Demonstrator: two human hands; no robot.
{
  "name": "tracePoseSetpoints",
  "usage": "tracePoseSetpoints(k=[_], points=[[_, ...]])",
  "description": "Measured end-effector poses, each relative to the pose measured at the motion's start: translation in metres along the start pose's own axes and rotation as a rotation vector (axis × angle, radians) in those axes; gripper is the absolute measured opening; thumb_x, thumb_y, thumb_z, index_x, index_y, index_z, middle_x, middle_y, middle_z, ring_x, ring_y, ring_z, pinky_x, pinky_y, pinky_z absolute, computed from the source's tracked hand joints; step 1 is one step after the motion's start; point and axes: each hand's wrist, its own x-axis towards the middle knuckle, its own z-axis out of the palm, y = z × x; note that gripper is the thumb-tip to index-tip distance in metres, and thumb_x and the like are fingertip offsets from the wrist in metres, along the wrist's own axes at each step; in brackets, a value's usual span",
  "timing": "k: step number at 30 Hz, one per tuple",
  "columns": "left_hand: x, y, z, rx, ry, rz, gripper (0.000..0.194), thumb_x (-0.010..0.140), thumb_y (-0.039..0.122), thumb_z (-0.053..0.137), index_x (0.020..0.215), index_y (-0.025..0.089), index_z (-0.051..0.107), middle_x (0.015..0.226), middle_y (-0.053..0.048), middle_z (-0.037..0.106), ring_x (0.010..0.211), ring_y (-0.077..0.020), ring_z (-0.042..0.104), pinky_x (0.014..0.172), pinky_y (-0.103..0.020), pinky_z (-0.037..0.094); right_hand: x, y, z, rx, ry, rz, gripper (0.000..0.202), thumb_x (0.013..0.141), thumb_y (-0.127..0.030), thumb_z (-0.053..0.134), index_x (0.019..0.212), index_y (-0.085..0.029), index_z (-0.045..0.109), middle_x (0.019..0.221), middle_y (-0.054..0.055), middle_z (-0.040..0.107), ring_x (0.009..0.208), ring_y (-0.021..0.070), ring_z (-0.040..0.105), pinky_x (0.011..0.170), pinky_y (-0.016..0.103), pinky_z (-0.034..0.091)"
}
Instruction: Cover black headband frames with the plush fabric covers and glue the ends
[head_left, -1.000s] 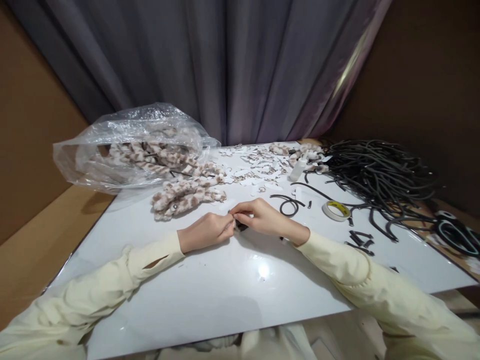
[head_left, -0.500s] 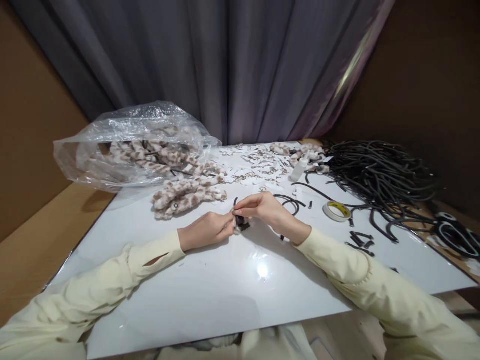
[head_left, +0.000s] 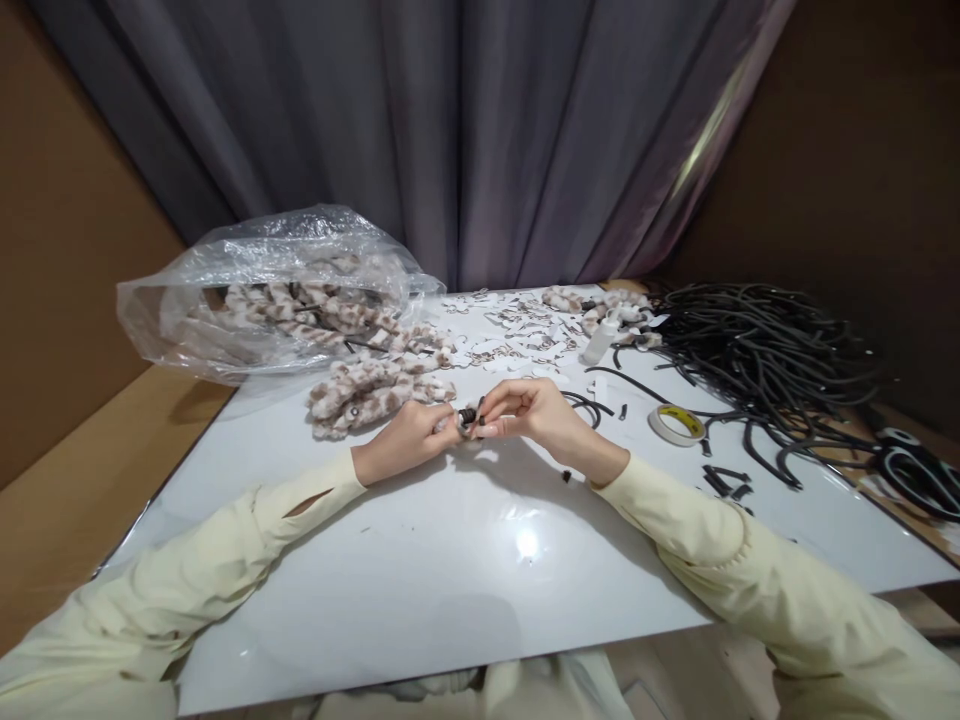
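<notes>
Near the middle of the white table (head_left: 420,580), my left hand (head_left: 409,438) pinches a small fluffy piece with a dark part (head_left: 468,416). My right hand (head_left: 536,415) is closed at its other side, thumb and fingertips on a small dark end that stands up from it. Fingers cover much of the piece, so its full shape is hidden. Just behind my left hand lies a bundle of brown-and-white fluffy strips (head_left: 360,395). A black cord (head_left: 589,405) curves on the table behind my right wrist.
A clear plastic bag (head_left: 277,240) with fluffy strips stands back left. Paper scraps (head_left: 510,330), a small bottle (head_left: 600,342) and more fluffy pieces lie at the back. Rightward are a tape roll (head_left: 677,424), black cords (head_left: 765,345), short black bits (head_left: 727,480) and scissors (head_left: 919,475).
The piece has turned between my hands, showing more of its dark part. My right fingers have shifted slightly to the right and spread a little around its end.
</notes>
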Motion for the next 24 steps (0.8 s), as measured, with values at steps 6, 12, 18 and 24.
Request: tracePoseSetpoints(k=[6,12,18,24], points=[[-0.003,0.001,0.001,0.076,-0.076,0.117,0.023,0.083,0.018,0.038,0.061,0.017,0.045,0.049,0.005,0.039,0.043,-0.0073,0.035,0.046,-0.020,0.025,0.004,0.003,-0.002,-0.007,0.103,-0.082,0.008,0.058,-0.010,0.065,0.061,-0.014,0.071,0.065,0.003,0.069,0.066,0.0146,0.063,0.067,0.026,0.049],[-0.010,0.008,0.008,0.137,-0.161,0.233,0.019,0.085,0.019,0.036,0.070,0.018,0.048,0.048,0.006,0.039,0.041,-0.0086,0.038,0.045,-0.020,0.028,0.004,0.007,0.012,-0.063,0.116,0.001,0.008,0.060,-0.013,0.064,0.065,-0.014,0.070,0.066,0.002,0.068,0.062,0.0121,0.059,0.060,0.023,0.044],[-0.012,0.008,0.008,0.229,-0.133,0.329,0.022,0.085,0.017,0.033,0.068,0.018,0.047,0.048,0.005,0.042,0.041,-0.0096,0.040,0.044,-0.021,0.029,0.004,0.007,0.012,-0.176,0.002,0.038,0.009,0.068,-0.016,0.061,0.074,-0.012,0.067,0.074,0.004,0.066,0.069,0.0130,0.059,0.066,0.024,0.045],[-0.010,0.008,0.005,0.234,-0.103,0.368,0.024,0.089,0.019,0.030,0.072,0.017,0.047,0.051,0.003,0.047,0.043,-0.0100,0.045,0.046,-0.021,0.033,0.000,-0.007,-0.002,-0.412,-0.274,0.012,0.022,0.077,-0.018,0.054,0.094,-0.009,0.065,0.104,0.011,0.060,0.085,0.0158,0.058,0.072,0.026,0.045]])
